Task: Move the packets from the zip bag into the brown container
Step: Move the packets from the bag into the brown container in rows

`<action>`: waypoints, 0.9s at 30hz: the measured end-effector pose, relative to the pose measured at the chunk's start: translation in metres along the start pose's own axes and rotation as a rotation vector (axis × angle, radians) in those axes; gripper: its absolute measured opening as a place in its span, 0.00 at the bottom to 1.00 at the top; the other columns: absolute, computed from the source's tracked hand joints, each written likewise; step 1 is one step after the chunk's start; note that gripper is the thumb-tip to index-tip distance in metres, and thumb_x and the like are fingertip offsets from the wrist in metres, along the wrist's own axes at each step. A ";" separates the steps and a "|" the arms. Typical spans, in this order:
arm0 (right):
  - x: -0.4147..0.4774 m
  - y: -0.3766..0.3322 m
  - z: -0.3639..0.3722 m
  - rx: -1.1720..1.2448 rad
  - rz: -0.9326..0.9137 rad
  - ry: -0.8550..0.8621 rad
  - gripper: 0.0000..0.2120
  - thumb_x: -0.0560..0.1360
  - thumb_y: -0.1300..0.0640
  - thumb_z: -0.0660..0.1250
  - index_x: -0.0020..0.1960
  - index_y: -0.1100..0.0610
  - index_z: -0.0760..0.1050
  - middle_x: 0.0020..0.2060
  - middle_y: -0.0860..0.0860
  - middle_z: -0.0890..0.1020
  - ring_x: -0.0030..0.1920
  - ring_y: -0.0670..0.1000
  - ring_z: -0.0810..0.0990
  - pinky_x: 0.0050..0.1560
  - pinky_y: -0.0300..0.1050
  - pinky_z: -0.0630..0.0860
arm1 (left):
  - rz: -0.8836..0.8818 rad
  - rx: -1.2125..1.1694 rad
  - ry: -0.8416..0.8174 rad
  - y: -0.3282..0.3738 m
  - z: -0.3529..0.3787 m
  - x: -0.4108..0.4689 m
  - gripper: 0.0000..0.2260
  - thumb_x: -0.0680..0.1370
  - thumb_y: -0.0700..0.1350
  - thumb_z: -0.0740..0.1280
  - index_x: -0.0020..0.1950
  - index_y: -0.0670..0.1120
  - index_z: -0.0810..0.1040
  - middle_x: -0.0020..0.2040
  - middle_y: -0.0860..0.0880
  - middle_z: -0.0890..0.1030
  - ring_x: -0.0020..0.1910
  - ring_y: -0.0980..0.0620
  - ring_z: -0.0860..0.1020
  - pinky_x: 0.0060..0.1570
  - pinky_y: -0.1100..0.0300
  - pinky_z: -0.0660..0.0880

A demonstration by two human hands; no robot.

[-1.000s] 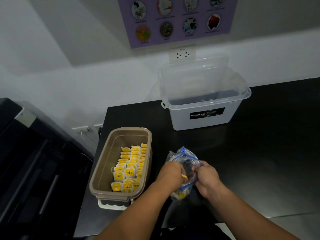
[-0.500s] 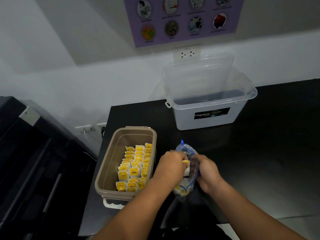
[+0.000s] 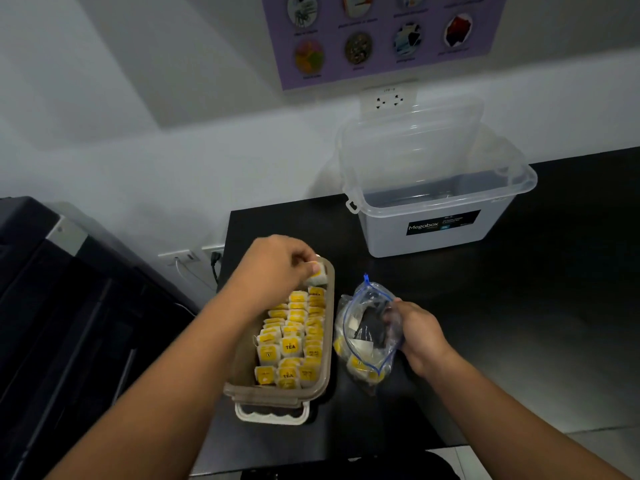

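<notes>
Head camera, looking down at a black bench from your own viewpoint. Your left hand is over the far end of the brown container, fingers curled and pinching one white and yellow packet just above the far right corner. Below it, the container holds rows of yellow tea packets, packed upright along its right side and near end.

Just to the right of the container, the zip bag lies on the bench with its blue-edged mouth open. Your right hand grips the bag's right edge, fingers curled round the plastic. A few more yellow packets show through the bag's lower part.

Farther back on the bench stands a clear plastic box with a black label, its lid leaning upright behind it. On the wall above are a white socket and a purple poster. A dark cabinet fills the left side.
</notes>
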State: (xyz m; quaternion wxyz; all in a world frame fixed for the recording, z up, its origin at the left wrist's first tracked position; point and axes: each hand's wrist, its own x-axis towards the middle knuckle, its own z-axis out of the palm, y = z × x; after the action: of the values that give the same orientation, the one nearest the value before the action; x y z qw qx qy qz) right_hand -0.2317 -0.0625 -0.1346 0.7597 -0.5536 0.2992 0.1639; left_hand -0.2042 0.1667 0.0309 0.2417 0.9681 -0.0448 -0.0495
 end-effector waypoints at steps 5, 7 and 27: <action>-0.007 -0.006 0.006 0.010 -0.033 0.023 0.11 0.80 0.63 0.65 0.61 0.61 0.79 0.50 0.61 0.87 0.45 0.56 0.86 0.42 0.47 0.79 | -0.022 0.222 -0.101 -0.044 -0.006 0.032 0.04 0.78 0.49 0.73 0.51 0.52 0.85 0.45 0.55 0.82 0.42 0.59 0.79 0.42 0.66 0.73; -0.007 -0.004 0.005 0.013 -0.036 0.034 0.12 0.79 0.64 0.66 0.61 0.61 0.79 0.48 0.60 0.87 0.44 0.55 0.86 0.42 0.47 0.80 | -0.019 0.322 -0.138 -0.056 -0.003 0.042 0.02 0.77 0.47 0.73 0.49 0.52 0.85 0.46 0.53 0.83 0.43 0.56 0.80 0.46 0.61 0.78; -0.029 0.019 0.002 0.056 -0.068 0.150 0.12 0.82 0.62 0.61 0.61 0.63 0.79 0.50 0.61 0.86 0.47 0.57 0.84 0.45 0.48 0.80 | 0.193 0.845 -0.297 -0.061 0.033 0.047 0.06 0.81 0.41 0.64 0.50 0.46 0.80 0.36 0.52 0.74 0.34 0.54 0.75 0.36 0.60 0.75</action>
State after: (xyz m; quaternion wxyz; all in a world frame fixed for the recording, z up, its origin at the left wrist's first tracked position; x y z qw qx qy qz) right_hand -0.2642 -0.0516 -0.1303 0.7555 -0.5528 0.3406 0.0877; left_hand -0.1575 0.1997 -0.0301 -0.1801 0.9555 -0.1854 -0.1424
